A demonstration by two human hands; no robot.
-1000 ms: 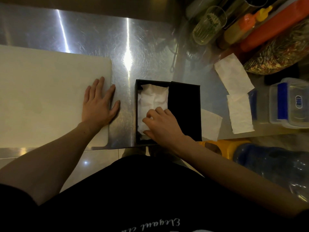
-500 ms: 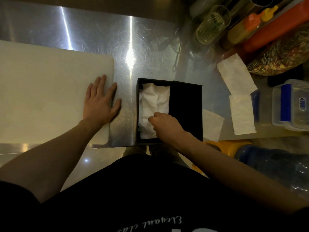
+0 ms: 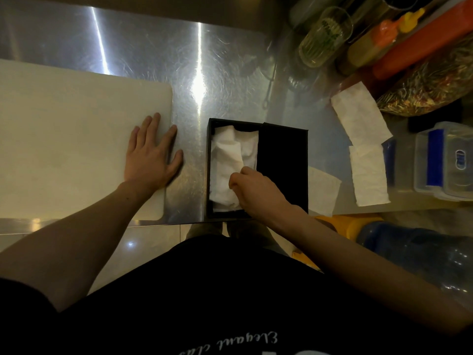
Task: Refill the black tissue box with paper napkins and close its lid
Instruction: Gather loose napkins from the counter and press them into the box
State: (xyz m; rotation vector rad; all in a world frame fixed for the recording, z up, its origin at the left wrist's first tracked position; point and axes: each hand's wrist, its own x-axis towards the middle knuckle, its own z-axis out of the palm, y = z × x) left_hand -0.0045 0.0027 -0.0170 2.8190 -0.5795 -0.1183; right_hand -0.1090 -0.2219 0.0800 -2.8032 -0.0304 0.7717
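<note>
Seen from above, a person in a dark shirt stands at the near edge of a shiny steel desk. Both bare forearms reach forward over it.

The right hand is curled over the near end of the black tissue box, which sits at the desk's near edge, just right of centre. Its fingers are bunched together, pinching the crumpled white paper napkins that fill the open left part of the box. The black lid covers the right part of the box; whether it is hinged or loose cannot be told.

The left hand lies flat, palm down, fingers spread wide and holding nothing, on the right edge of a white cutting board that takes up the left of the desk. It is apart from the box.

To the right of the box, loose napkin sheets lie flat on the desk, one partly tucked behind the box. Beyond them is a clear plastic container with blue clips. At the far right corner stand a glass jar, squeeze bottles and a bag of mixed dried food.
</note>
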